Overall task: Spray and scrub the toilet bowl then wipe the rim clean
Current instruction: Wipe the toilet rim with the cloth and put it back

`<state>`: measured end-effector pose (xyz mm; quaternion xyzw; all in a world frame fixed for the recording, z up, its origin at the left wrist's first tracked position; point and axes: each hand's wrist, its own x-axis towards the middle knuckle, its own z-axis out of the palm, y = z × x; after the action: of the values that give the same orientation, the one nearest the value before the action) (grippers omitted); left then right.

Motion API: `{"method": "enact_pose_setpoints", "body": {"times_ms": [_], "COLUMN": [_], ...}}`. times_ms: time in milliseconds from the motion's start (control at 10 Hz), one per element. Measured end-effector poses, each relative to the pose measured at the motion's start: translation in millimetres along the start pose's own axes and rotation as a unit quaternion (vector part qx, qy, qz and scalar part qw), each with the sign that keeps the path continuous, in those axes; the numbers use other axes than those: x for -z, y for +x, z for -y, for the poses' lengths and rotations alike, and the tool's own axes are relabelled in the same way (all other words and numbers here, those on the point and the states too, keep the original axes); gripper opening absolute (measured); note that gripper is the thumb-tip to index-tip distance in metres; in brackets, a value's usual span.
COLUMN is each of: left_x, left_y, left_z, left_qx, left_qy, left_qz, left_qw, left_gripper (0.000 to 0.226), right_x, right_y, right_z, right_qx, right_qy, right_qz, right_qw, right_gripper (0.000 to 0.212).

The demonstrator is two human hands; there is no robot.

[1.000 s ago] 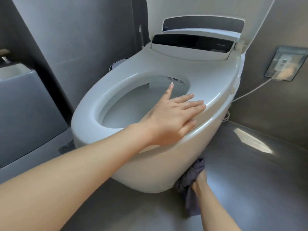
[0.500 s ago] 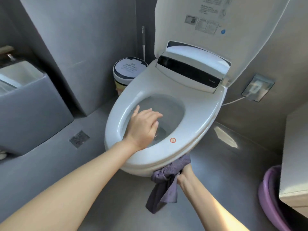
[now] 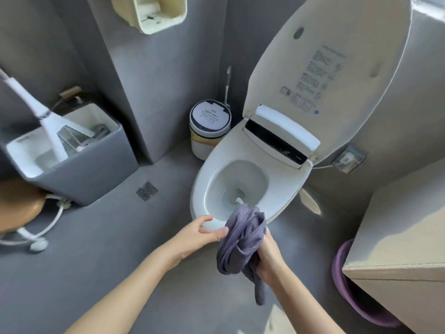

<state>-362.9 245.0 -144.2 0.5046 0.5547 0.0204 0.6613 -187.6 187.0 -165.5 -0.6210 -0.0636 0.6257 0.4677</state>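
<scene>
At the front of the toilet, your right hand (image 3: pixel 269 256) grips a bunched grey-purple cloth (image 3: pixel 243 242), fingers curled round its middle. The cloth is soft and wrinkled with a stitched hem. Its long axis runs up and down: the upper folds overlap the near rim of the seat (image 3: pixel 284 179), and a narrow tail hangs toward the grey floor (image 3: pixel 120 249).

Your left hand (image 3: pixel 199 233) sits just beside the cloth with thumb and fingers apart and loosely bent, holding nothing. One fingertip reaches the cloth's left edge; you cannot tell whether it touches.

The toilet is glossy white and oval. Its long axis runs from the rounded nose near your hands up and to the right to the hinge, where a black strip crosses the rear housing. The lid (image 3: pixel 337 68) stands raised, its printed underside facing you. The bowl (image 3: pixel 240 182) is smooth and pale, with water at the bottom.

A round white bin (image 3: pixel 209 126) stands in the corner, just left of the seat. A purple tub (image 3: pixel 349 285) sits under the beige cabinet (image 3: pixel 404 237) on your right.
</scene>
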Motion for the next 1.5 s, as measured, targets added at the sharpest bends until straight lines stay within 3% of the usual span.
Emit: {"method": "enact_pose_setpoints", "body": {"times_ms": [100,200,300,400,500,700,800,900,1000,1100,1200,1300,1400,1500], "left_x": [11.5,35.1,61.3,94.7,144.0,244.4,295.9,336.7,369.2,395.6,422.6,461.6,511.0,555.3], "left_y": [-44.2,-66.7,-75.4,-74.4,-73.0,-62.4,-55.7,-57.7,-61.6,-66.0,-60.3,-55.3,-54.1,-62.1], "left_z": [-18.3,-29.4,-37.4,-46.4,-63.2,-98.2,-112.4,-121.4,-123.5,-128.9,-130.9,-126.5,-114.8,-101.8], "left_qx": [0.0,-0.023,-0.037,-0.057,-0.056,-0.017,0.011,0.001,-0.052,-0.121,-0.144,-0.128,-0.108,-0.091], "left_qy": [-0.027,-0.04,-0.06,-0.09,-0.131,-0.161,-0.192,-0.161,-0.119,-0.067,0.03,0.134,0.184,0.21], "left_qz": [0.037,0.016,-0.07,-0.143,-0.196,-0.282,-0.363,-0.435,-0.427,-0.372,-0.35,-0.419,-0.483,-0.5], "left_qw": [0.999,0.999,0.995,0.984,0.97,0.946,0.911,0.886,0.895,0.918,0.925,0.889,0.849,0.835], "left_gripper": [0.089,0.083,0.049,0.019,0.016,0.024,0.03,0.014,0.034,0.064,0.078,0.08,0.059,0.03], "right_x": [-46.6,-91.8,-129.1,-152.6,-181.1,-261.7,-309.2,-357.8,-413.6,-470.2,-520.2,-570.3,-618.7,-654.6], "right_y": [-31.8,-38.4,-44.3,-42.4,-31.5,5.5,21.1,34.9,39.5,41.0,44.6,50.7,59.8,70.8], "right_z": [27.2,44.0,59.6,76.0,99.4,154.2,186.7,215.7,234.0,244.6,254.5,256.0,248.9,235.9], "right_qx": [-0.007,-0.016,0.031,0.005,-0.004,0.057,0.137,0.276,0.326,0.337,0.337,0.348,0.371,0.407], "right_qy": [-0.036,-0.081,-0.121,-0.039,-0.047,-0.228,-0.37,-0.582,-0.705,-0.737,-0.727,-0.71,-0.694,-0.685], "right_qz": [0.001,-0.015,0.048,0.126,0.177,0.201,0.198,0.171,0.184,0.234,0.28,0.312,0.335,0.324], "right_qw": [0.999,0.996,0.991,0.991,0.983,0.951,0.897,0.745,0.602,0.537,0.529,0.526,0.519,0.511], "right_gripper": [0.016,0.013,0.021,0.02,0.017,0.011,0.007,0.019,0.05,0.068,0.075,0.069,0.051,0.044]}}
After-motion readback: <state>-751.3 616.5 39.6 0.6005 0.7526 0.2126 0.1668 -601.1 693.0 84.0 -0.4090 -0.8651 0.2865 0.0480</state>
